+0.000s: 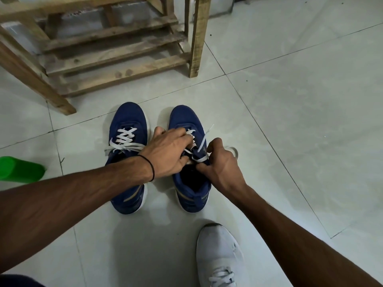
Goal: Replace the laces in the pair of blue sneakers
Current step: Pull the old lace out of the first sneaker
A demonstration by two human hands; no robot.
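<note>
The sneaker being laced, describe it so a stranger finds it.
On the floor before the wooden rack stand two blue sneakers. It is the right sneaker, with the left hand holding it and the right hand pinching its loose white lace; the left sneaker is laced in crosses.

There are two blue sneakers (128, 117), two white laces (126, 139) and two hands (170, 152). Nearby are one white shoe (219, 251), one green cylinder (18, 168) and one wooden rack (116, 59).

dim, cool indoor light | soft shadows | slight blur — wide-angle bending at edges
</note>
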